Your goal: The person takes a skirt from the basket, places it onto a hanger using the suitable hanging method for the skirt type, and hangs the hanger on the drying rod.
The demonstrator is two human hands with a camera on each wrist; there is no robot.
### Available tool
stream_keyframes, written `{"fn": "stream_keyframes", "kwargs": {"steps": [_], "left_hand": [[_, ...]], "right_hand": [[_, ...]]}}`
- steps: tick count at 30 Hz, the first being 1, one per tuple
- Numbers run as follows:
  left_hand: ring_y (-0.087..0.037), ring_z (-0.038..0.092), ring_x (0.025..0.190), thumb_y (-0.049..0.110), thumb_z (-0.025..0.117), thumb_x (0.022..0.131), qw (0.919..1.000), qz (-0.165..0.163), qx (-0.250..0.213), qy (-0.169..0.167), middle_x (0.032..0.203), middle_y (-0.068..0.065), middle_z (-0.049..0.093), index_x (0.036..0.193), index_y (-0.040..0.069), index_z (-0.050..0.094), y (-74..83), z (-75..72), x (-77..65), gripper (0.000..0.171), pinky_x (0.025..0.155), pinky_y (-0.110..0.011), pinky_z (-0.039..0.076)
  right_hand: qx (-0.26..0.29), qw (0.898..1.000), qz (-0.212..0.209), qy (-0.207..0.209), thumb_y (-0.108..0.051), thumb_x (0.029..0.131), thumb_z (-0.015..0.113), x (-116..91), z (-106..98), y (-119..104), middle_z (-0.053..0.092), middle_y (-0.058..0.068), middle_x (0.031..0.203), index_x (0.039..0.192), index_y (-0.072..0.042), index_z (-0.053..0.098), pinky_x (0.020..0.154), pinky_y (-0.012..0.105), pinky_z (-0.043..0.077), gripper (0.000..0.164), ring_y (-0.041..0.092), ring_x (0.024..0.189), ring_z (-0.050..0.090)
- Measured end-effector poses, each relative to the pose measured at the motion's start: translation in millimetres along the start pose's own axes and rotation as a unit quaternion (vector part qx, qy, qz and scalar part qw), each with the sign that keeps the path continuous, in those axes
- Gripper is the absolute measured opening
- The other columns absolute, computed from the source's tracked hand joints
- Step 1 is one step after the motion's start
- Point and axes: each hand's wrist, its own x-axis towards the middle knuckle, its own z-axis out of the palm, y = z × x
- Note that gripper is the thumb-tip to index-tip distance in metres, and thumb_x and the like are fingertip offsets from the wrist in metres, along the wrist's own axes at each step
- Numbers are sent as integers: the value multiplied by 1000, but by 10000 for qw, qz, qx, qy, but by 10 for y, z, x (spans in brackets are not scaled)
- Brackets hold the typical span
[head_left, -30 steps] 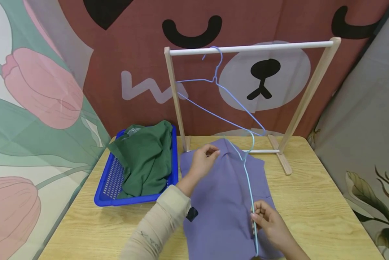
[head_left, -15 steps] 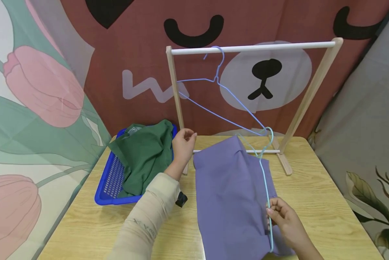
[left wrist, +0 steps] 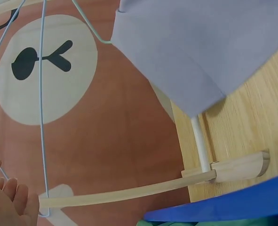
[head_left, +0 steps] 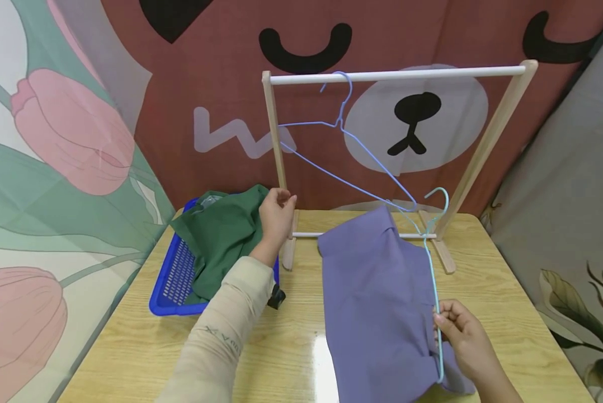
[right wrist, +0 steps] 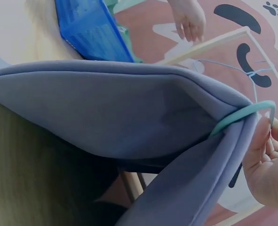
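In the head view, my right hand point(head_left: 465, 338) pinches the lower arm of a mint-green hanger point(head_left: 434, 280) between thumb and fingers. A purple cloth garment point(head_left: 377, 302) is draped over this hanger, whose hook points toward the rack. The right wrist view shows the garment's fold point(right wrist: 129, 108) passing through the hanger's rounded end point(right wrist: 242, 113). My left hand point(head_left: 277, 218) is raised beside the rack's left post, overlapping the green cloth, its fingers loosely curled with nothing between them. In the left wrist view, part of that hand point(left wrist: 9, 202) shows at the lower left corner.
A small wooden rack with a white top rail point(head_left: 407, 73) stands at the back of the table point(head_left: 493, 313). From the rail hangs a bare lavender hanger point(head_left: 362, 145). To the left, a blue basket point(head_left: 175, 280) holds green cloth point(head_left: 226, 240). Printed drapes enclose the table.
My left hand has moved off the purple garment, leftward to the rack's left post. My right hand has shifted right, carrying the mint-green hanger and the garment along.
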Motion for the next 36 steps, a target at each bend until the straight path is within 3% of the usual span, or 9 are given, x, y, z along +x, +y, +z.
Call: {"fn": "stream_keyframes", "kwargs": {"steps": [15, 23, 32, 36], "left_hand": [[-29, 60, 97, 11, 66, 83, 9990, -308, 241, 197, 98, -18, 63, 95, -3, 59, -46, -141, 89, 20, 83, -38, 48], [-28, 57, 103, 14, 64, 85, 9973, -636, 335, 115, 105, -17, 62, 102, -1, 59, -167, -242, 71, 23, 87, -37, 46], [-29, 55, 104, 14, 63, 85, 9958, -779, 442, 179, 107, -18, 61, 103, -2, 58, -315, -386, 39, 24, 88, -39, 45], [-30, 53, 104, 15, 63, 85, 9942, -928, 525, 156, 108, -18, 60, 104, -2, 58, -403, -450, 10, 25, 88, -40, 44]], "right_hand": [[-72, 9996, -265, 30, 14, 91, 34, 212, -278, -209, 52, -4, 73, 89, -8, 53, 50, 17, 40, 29, 4, 63, 49], [392, 9969, -673, -70, 17, 90, 31, 354, -319, -291, 52, -1, 73, 89, -5, 53, 50, 16, 41, 31, 6, 63, 50], [0, 9989, -460, 110, 11, 92, 35, 503, -323, -390, 52, -2, 71, 88, -8, 52, 51, 16, 39, 27, 5, 62, 49], [162, 9989, -382, 212, 9, 93, 37, 577, -321, -426, 52, -3, 70, 86, -9, 53, 51, 16, 38, 24, 5, 61, 48]]}}
